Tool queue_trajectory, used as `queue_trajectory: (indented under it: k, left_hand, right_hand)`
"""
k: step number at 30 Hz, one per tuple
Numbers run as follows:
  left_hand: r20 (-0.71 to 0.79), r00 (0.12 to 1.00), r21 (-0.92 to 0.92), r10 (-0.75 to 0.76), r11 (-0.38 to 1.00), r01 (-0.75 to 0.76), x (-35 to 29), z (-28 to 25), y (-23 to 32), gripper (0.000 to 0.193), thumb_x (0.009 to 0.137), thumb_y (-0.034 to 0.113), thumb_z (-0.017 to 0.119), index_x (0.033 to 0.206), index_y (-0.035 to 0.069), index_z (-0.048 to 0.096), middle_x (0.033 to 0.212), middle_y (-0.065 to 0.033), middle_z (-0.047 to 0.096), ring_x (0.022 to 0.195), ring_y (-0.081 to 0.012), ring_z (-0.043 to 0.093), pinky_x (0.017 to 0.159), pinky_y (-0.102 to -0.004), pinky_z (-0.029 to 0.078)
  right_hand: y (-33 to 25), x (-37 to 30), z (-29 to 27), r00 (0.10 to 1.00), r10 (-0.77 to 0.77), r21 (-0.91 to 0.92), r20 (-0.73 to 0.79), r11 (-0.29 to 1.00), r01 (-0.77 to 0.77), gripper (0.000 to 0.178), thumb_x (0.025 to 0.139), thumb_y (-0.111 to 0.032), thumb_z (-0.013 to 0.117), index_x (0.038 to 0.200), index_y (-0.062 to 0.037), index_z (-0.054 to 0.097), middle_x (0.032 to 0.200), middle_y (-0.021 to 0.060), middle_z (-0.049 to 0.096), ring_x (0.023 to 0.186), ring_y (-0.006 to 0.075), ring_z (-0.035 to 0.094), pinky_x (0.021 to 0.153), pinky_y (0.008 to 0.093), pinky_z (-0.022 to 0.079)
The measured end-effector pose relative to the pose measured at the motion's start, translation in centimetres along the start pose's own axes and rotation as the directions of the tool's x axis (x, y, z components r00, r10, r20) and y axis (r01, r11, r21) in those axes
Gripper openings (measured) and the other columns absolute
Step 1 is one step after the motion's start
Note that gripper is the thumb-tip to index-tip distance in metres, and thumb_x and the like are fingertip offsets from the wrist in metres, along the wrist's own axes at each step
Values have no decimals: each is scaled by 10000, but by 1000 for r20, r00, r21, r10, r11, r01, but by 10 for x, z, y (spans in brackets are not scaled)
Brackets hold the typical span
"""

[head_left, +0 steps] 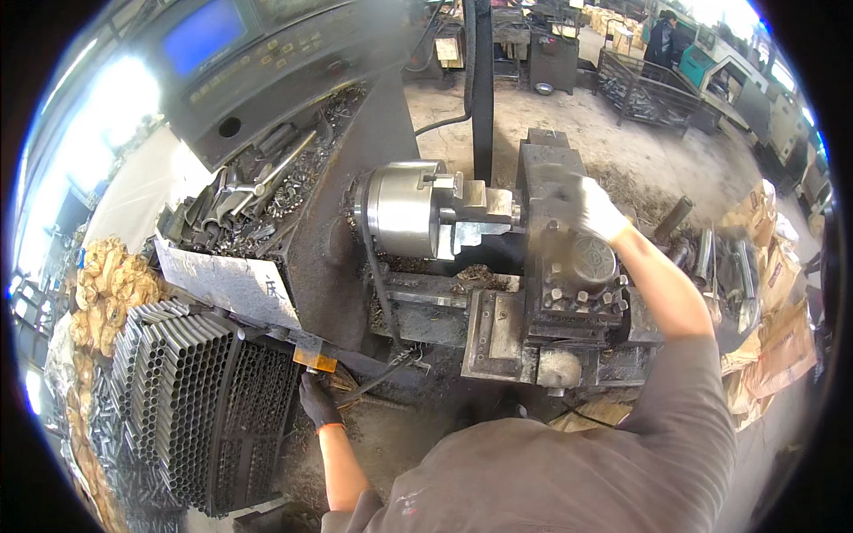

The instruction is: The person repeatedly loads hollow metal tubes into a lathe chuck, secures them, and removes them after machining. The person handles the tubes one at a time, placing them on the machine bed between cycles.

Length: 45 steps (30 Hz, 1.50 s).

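Two hands (pixel 318 401) (pixel 601 211) by lathe (pixel 404 213), white sign (pixel 229 282) perhaps handwritten

Dark lathe headstock (pixel 330 244), metal shavings (pixel 290 194), T-handled bar (pixel 286 163), loose tools (pixel 211 206) on top

"Where's the left hand (pixel 318 401)?"

"Low, dark-gloved, its bare forearm (pixel 345 466) slanting forward and slightly left."

"And the right hand (pixel 600 210)?"

"Farther forward, white-gloved and blurred, its elbow (pixel 697 318) bent out to the right; I can't make out its grip."

Narrow gap between chuck (pixel 402 213) and turret (pixel 569 289)
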<state>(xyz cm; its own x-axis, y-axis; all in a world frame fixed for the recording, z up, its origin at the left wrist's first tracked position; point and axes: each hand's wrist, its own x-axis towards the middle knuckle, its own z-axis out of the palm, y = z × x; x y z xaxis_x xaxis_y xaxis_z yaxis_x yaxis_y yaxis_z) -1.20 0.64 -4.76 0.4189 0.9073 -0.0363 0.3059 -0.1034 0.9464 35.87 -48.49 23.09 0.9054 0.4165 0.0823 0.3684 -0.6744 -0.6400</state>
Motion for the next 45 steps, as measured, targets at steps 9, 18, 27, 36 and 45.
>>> queue_trajectory:
  k: [9,18,27,36,45]
  left_hand:
    - [-45,228,341,973,229,-912,-26,65,271,327,981,205,725,1237,0,714,1199,-171,751,1129,-396,707,995,-505,588]
    - [273,359,713,892,63,-698,113,266,474,751,1023,400,568,1686,165,305,1366,-285,678,1193,-458,711,980,-606,550]
    - [231,86,503,969,-43,-863,-26,213,371,374,1015,325,655,1303,89,687,1044,-250,757,897,-457,731,801,-554,583]
    - [312,897,567,-313,819,89,-206,-82,-156,401,980,377,658,1240,84,743,1180,-220,768,1157,-438,701,964,-518,554]
    - [-423,2,140,-906,-64,988,-656,-394,-420,502,995,473,602,1308,108,744,1355,-132,726,1247,-336,679,1025,-454,554]
  right_hand:
    - [35,-231,9,713,363,489,-599,872,-33,373,935,106,528,1256,41,706,1239,164,724,878,161,722,778,281,616]
    - [23,-273,56,901,241,572,-360,820,9,313,892,101,599,1157,48,757,1057,138,781,879,197,761,802,319,629]
    - [16,-261,92,999,49,445,22,894,-54,243,920,-42,745,1161,-36,782,1072,142,805,883,214,791,763,328,628]
    - [-71,-234,196,848,-315,485,425,871,81,286,918,25,668,1194,20,743,1072,158,798,926,205,785,841,326,621]
    - [-220,-259,413,323,-478,326,817,844,425,327,916,-72,653,1230,-38,738,1093,165,803,985,287,798,890,375,632]
